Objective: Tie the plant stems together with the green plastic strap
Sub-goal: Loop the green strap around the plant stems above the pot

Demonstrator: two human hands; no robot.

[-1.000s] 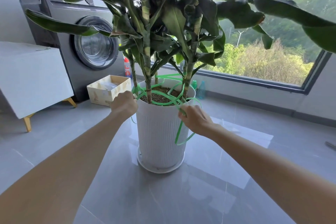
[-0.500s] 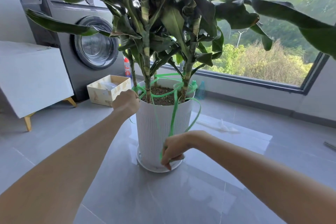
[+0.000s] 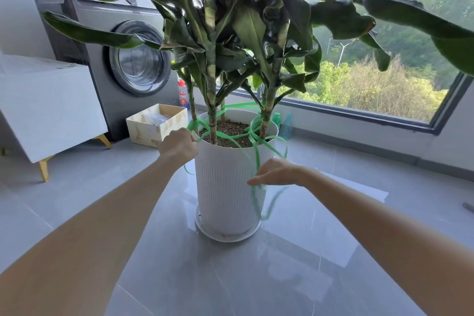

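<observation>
**Potted plant, strap half wound: holdings at this moment**

- Green plastic strap point(image 3: 252, 131): it loops round the plant stems point(image 3: 212, 115) just above the soil. It crosses the rim of the white ribbed pot point(image 3: 225, 187), and a loose length hangs down the pot's right front, blurred at the lower end.
- Your left hand point(image 3: 178, 145): at the pot's left rim, fingers curled round the strap where it wraps the leftmost stem. A short tail hangs below the hand.
- Your right hand point(image 3: 277, 172): in front of the pot's right side, below the rim. The fingers point left and close on the hanging strap.
- Pot: upright in a white saucer point(image 3: 223, 235) on the grey tiled floor point(image 3: 256, 277).
- Surroundings: washing machine point(image 3: 128, 59) behind on the left, with an open cardboard box point(image 3: 156, 123) on the floor in front of it.
</observation>
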